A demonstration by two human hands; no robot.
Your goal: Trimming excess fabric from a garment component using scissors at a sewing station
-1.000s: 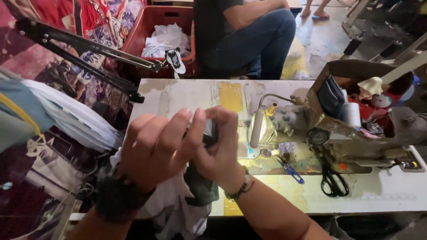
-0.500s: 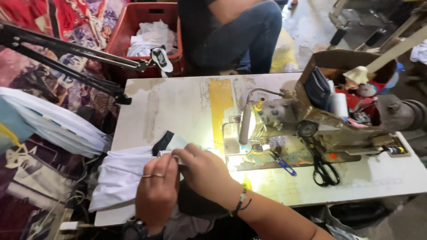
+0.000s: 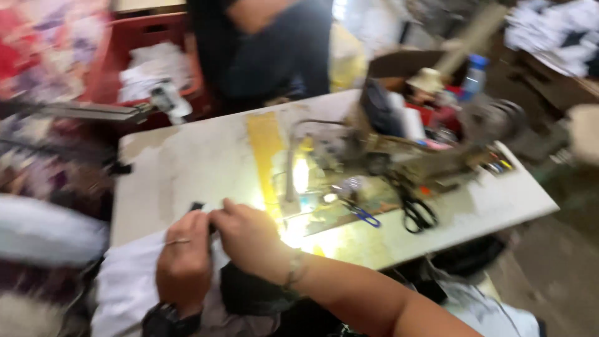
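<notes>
My left hand (image 3: 183, 256) and my right hand (image 3: 248, 236) meet at the near left edge of the white sewing table (image 3: 187, 168). Together they pinch a small black piece of fabric (image 3: 198, 208) between their fingertips. Under the hands lies a white garment (image 3: 128, 287) with a dark part (image 3: 253, 293) beneath my right wrist. A ring sits on a left finger, a watch on the left wrist, a bracelet on the right wrist. The sewing machine (image 3: 399, 150) stands to the right of my hands, its lamp lit.
Black scissors (image 3: 417, 212) and a blue-handled tool (image 3: 362, 215) lie by the machine. A yellow strip (image 3: 265, 143) runs across the table. A person in dark trousers (image 3: 262, 56) sits behind it, beside a red crate (image 3: 134, 56) of white cloth. A cardboard box (image 3: 399, 68) stands behind the machine.
The view has swung right and is blurred. My hands have come down from chest height to the table edge and now sit lower left, still pinching the black piece.
</notes>
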